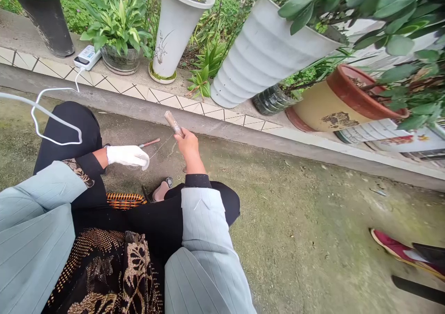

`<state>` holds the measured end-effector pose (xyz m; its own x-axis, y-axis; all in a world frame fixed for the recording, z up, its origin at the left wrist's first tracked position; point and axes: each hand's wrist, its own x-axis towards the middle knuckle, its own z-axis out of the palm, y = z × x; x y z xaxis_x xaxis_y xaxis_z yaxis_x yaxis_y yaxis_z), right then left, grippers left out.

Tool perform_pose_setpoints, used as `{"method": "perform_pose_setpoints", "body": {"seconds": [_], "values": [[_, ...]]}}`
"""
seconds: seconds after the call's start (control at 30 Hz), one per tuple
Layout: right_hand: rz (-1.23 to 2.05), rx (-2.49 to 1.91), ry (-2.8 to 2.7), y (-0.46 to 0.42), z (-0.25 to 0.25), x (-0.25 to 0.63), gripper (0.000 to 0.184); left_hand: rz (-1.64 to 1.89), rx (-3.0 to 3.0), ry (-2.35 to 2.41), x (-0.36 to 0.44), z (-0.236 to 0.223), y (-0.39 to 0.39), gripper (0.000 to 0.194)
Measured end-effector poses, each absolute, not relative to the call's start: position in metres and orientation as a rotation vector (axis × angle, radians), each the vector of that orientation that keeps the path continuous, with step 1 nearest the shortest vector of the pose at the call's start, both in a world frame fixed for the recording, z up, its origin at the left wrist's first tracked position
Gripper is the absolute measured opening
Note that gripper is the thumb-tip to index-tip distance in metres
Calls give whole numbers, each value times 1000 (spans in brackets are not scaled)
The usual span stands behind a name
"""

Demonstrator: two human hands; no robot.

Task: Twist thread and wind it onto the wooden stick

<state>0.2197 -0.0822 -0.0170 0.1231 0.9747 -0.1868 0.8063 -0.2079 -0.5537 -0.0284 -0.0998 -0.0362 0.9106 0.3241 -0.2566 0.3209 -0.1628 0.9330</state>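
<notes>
Looping loose at left, the cable point(34, 104) could snag if we swing our gloved left hand point(128, 156), curled, its grip unclear. The thread point(162, 146), strung rightward from there, might snap if our right hand point(188, 147), grasping the rod point(173, 122), tugs hard.

palm of left hand point(128, 156) hidden, cable point(17, 97) cropped

Diffuse daylight falls evenly, with faint shadows on the concrete ground point(295, 226); wide-angle distortion stretches the brown-rimmed flowerpot point(333, 101); the thin thread point(161, 147) barely shows.
</notes>
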Motion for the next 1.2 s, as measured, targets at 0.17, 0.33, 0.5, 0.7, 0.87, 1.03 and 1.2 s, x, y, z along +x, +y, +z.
{"method": "perform_pose_setpoints", "body": {"seconds": [0.17,0.33,0.5,0.7,0.87,1.03,1.2], "values": [[689,-2500,-2354,-86,-10,209,35,127,1949,616,-35,-20,-96,33],[1480,-2091,-2746,-92,-11,209,33,334,2066,1003,-45,-15,-83,30],[2088,-990,-2155,-106,14,232,46,526,1928,1140,-48,-24,-74,29],[1419,-1231,-1311,-99,5,226,37,253,1798,726,-33,-32,-90,36],[1013,-1895,-1852,-89,-16,198,37,88,1911,538,-29,-26,-97,33],[1279,-1981,-2719,-92,-11,204,34,176,1824,734,-36,-27,-89,30],[2031,-1021,-2283,-102,8,230,49,320,1589,785,-40,-34,-82,32]]}}
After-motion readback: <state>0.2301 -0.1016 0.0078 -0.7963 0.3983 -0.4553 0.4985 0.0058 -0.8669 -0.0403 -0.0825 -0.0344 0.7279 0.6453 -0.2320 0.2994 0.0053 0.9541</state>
